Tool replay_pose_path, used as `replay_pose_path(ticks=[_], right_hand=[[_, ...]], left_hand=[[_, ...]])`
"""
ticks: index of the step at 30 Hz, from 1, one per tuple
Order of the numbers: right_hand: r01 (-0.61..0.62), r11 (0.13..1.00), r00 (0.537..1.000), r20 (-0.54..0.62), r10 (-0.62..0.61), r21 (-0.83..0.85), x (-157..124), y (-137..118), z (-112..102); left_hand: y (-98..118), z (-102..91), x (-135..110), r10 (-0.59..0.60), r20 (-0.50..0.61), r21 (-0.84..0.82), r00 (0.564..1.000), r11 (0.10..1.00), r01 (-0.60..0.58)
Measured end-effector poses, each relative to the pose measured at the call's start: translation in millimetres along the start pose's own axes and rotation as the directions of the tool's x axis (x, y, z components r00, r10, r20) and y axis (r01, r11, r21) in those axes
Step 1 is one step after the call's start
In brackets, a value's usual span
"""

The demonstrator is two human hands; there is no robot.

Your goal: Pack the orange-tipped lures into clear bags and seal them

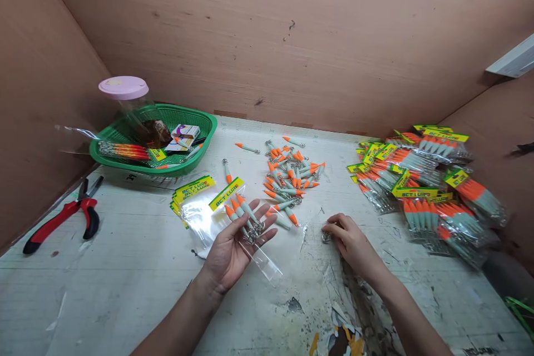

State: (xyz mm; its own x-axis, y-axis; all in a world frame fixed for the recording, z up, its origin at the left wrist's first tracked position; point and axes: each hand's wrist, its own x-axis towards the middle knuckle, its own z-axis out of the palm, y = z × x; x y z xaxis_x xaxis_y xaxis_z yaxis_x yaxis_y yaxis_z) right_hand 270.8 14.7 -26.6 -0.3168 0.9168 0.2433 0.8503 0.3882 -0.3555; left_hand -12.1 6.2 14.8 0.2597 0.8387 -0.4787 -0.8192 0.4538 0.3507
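My left hand (227, 258) is palm up, holding several fishing lures (237, 208) with orange noses, pale bodies and wire hooks under its thumb. A clear plastic bag (267, 267) with a yellow header lies against the same hand, partly hidden by the lures and fingers. My right hand (354, 247) rests on the table at right, fingertips pinched together over small shiny metal pieces (326, 237); their exact kind is not clear. Between and beyond the hands lies a loose pile of the same lures (292, 169). Empty header bags (196, 217) are stacked left of my left hand.
At right sits a heap of packed lure bags (421, 206). A green basket (204, 147) at back left holds a jar with a pink lid (124, 88), a small box and more lures. Red-handled pliers (62, 222) lie at left. Board walls (267, 55) surround the table.
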Motion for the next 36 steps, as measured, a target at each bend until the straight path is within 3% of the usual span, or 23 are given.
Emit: replay_pose_path(ticks=[4, 8, 10, 12, 15, 18, 19, 21, 24, 27, 31, 36], right_hand=[[-0.059, 0.998, 0.995, -0.081, 0.060, 0.021, -13.4, -7.9, -0.3], [-0.094, 0.994, 0.993, -0.064, 0.097, 0.051, -16.5, -18.1, 7.0], [-0.075, 0.992, 0.993, -0.078, 0.083, 0.104, -15.7, -27.2, 0.0], [-0.047, 0.975, 0.995, -0.077, 0.065, 0.216, -16.0, -41.3, -20.0], [0.074, 0.890, 0.995, 0.020, -0.093, 0.449, -16.5, -71.0, -63.3], [0.192, 0.821, 0.902, 0.233, -0.363, 0.538, -10.6, -101.3, -88.5], [0.226, 0.829, 0.876, 0.265, -0.403, 0.512, -7.0, -109.3, -88.4], [0.309, 0.868, 0.884, 0.220, -0.413, 0.388, 1.1, -120.3, -76.4], [0.410, 0.900, 0.910, 0.001, -0.415, 0.151, 10.6, -126.4, -45.9], [0.435, 0.900, 0.891, -0.147, -0.429, 0.013, 13.2, -126.8, -24.5], [0.418, 0.908, 0.880, -0.257, -0.399, 0.023, 10.2, -125.4, -16.7], [0.368, 0.925, 0.899, -0.290, -0.327, 0.098, 13.2, -128.3, -9.5]], left_hand=[[0.2, -0.4, 0.1, 0.000, -0.014, 0.005, 1.000, 1.000, 0.000], [-3.1, -0.3, 1.6, 0.024, -0.044, -0.027, 0.999, 0.999, -0.025], [-4.2, -0.5, 3.0, 0.038, -0.079, -0.046, 0.996, 0.998, -0.042], [-4.4, -0.4, 4.1, 0.036, -0.107, -0.044, 0.994, 0.998, -0.041], [-3.7, 0.3, 4.0, 0.025, -0.108, -0.027, 0.994, 0.999, -0.028], [-3.5, 1.4, 2.3, 0.002, -0.077, -0.016, 0.997, 1.000, -0.003], [-3.7, 1.8, 1.8, -0.010, -0.067, -0.011, 0.998, 1.000, 0.010], [-4.8, 2.4, 1.1, -0.024, -0.064, 0.004, 0.998, 1.000, 0.024], [-7.6, 2.8, 0.7, -0.036, -0.078, 0.030, 0.996, 0.999, 0.038], [-9.6, 3.1, 0.3, -0.057, -0.079, 0.034, 0.995, 0.998, 0.059], [-9.4, 3.8, -1.0, -0.070, -0.073, 0.035, 0.995, 0.997, 0.073], [-13.4, 2.5, -3.2, -0.077, -0.021, 0.036, 0.997, 0.996, 0.078]])
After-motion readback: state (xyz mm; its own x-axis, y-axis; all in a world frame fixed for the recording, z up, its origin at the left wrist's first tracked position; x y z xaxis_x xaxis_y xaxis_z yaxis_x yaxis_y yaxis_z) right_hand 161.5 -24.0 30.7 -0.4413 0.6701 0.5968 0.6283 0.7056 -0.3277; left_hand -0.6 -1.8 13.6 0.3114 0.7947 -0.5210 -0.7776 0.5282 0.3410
